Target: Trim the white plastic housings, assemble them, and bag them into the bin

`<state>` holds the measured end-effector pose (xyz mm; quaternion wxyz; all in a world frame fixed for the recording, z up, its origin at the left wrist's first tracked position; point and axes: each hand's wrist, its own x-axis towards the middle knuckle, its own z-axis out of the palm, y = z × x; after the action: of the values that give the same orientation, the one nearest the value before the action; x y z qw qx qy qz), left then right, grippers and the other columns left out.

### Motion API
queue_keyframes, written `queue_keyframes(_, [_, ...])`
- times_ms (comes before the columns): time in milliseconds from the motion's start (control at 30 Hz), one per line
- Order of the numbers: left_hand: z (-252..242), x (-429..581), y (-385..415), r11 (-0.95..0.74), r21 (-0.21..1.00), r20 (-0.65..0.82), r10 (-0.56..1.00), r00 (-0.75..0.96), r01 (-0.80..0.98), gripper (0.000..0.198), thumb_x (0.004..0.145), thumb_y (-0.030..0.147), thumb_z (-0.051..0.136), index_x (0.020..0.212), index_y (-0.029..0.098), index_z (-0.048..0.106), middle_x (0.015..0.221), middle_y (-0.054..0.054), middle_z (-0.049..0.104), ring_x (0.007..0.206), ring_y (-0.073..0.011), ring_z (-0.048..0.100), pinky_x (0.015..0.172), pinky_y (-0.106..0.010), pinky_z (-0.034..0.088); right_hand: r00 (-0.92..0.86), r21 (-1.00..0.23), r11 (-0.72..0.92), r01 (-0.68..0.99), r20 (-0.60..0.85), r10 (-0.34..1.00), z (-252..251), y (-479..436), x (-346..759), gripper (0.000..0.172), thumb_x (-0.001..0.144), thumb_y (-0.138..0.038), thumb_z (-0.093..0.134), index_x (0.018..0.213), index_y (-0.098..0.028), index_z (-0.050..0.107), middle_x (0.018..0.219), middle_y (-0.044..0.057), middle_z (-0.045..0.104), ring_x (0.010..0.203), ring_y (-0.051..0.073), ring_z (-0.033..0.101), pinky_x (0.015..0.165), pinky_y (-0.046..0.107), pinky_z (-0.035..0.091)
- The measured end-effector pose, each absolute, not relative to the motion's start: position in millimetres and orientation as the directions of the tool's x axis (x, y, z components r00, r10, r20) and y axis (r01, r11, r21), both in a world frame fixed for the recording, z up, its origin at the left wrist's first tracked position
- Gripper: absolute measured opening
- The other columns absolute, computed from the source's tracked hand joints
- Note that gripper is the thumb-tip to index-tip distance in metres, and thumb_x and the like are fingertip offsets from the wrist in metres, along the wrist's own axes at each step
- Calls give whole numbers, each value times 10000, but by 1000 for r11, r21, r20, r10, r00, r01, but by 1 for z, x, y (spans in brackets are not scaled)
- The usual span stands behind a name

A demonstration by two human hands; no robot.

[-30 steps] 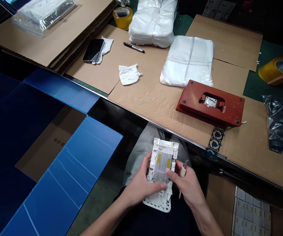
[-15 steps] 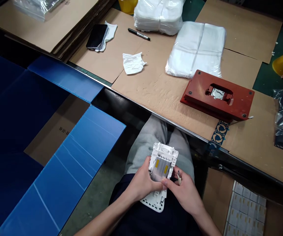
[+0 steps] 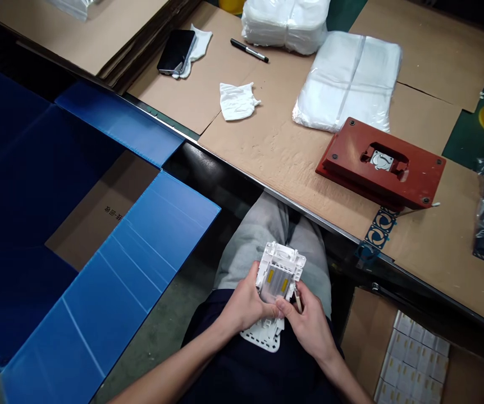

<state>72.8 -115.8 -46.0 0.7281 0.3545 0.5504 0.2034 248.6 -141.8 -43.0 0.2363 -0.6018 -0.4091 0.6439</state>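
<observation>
Over my lap I hold a white plastic housing [image 3: 283, 255] with a grey ribbed metal plate [image 3: 276, 283] set in it, bearing two yellow strips. My left hand [image 3: 248, 300] wraps its left side, thumb across the lower part of the plate. From the right, my right hand [image 3: 309, 320] grips the housing, its thumb close to the left thumb. A thin light-coloured piece with a metal tip [image 3: 298, 298] sticks out by my right fingers; its kind is unclear. Below the hands shows a white perforated end [image 3: 265, 339] of the housing. My palms hide its middle.
A red fixture [image 3: 393, 160] stands on the cardboard-covered table [image 3: 275, 146], near bundled white bags [image 3: 351, 78], a marker [image 3: 249, 50], a phone [image 3: 177, 51] and a white cloth piece [image 3: 237, 101]. An open blue box [image 3: 141, 247] is at left; a carton of white parts [image 3: 412, 359] lies lower right.
The thin light-coloured piece has shifted left and lower, closer against the housing's right side. Both hands keep their hold on the housing. The whole view has shifted slightly.
</observation>
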Motion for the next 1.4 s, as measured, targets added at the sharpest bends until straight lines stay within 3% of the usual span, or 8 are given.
queue_keyframes(200, [-26, 73, -119, 664, 745, -651, 699, 297, 69, 735, 619, 256, 886, 1220, 226, 465, 1169, -61, 678, 1082, -286, 657, 884, -373, 526, -263, -794, -581, 177, -607, 750, -36, -139, 257, 480, 903, -322, 658, 1351, -214, 526, 1360, 86, 631, 1213, 255, 619, 1053, 376, 502])
queue_keyframes(567, [-34, 71, -128, 660, 751, -641, 720, 267, 22, 759, 597, 207, 898, 1230, 216, 479, 1061, -39, 693, 1005, -279, 664, 810, -353, 540, -216, -840, -429, 333, -511, 832, -44, -152, 247, 402, 933, -324, 600, 1306, -192, 534, 1266, 120, 674, 1092, 280, 664, 931, 383, 542])
queue_keyframes(933, [-36, 73, -125, 673, 739, -647, 721, 247, -28, 757, 586, 190, 899, 1229, 211, 499, 1141, -72, 686, 1057, -295, 657, 855, -378, 538, -335, -827, -541, 151, -558, 759, -45, -136, 256, 513, 936, -362, 625, 1407, -226, 472, 1433, 73, 572, 1300, 239, 552, 1128, 387, 431])
queue_keyframes(1133, [-42, 75, -131, 647, 762, -628, 746, 221, -16, 742, 578, 198, 905, 1211, 206, 518, 1052, -47, 701, 1020, -290, 666, 840, -368, 540, -266, -842, -434, 320, -520, 812, -53, -147, 255, 431, 940, -345, 589, 1338, -202, 506, 1314, 95, 643, 1182, 270, 616, 1012, 397, 494])
queue_keyframes(1267, [-49, 75, -131, 660, 751, -644, 736, 209, -10, 750, 564, 189, 908, 1207, 208, 522, 1029, -45, 700, 1006, -295, 666, 838, -378, 535, -241, -839, -440, 319, -521, 819, -59, -147, 253, 408, 921, -340, 610, 1293, -189, 538, 1233, 104, 683, 1098, 281, 653, 955, 394, 517])
queue_keyframes(1400, [-50, 76, -127, 684, 729, -664, 717, 212, -34, 787, 553, 143, 896, 1233, 215, 507, 1094, -60, 699, 1049, -302, 663, 877, -398, 535, -258, -852, -445, 277, -512, 819, -61, -141, 251, 451, 932, -382, 605, 1331, -186, 528, 1275, 109, 672, 1142, 276, 647, 991, 394, 518])
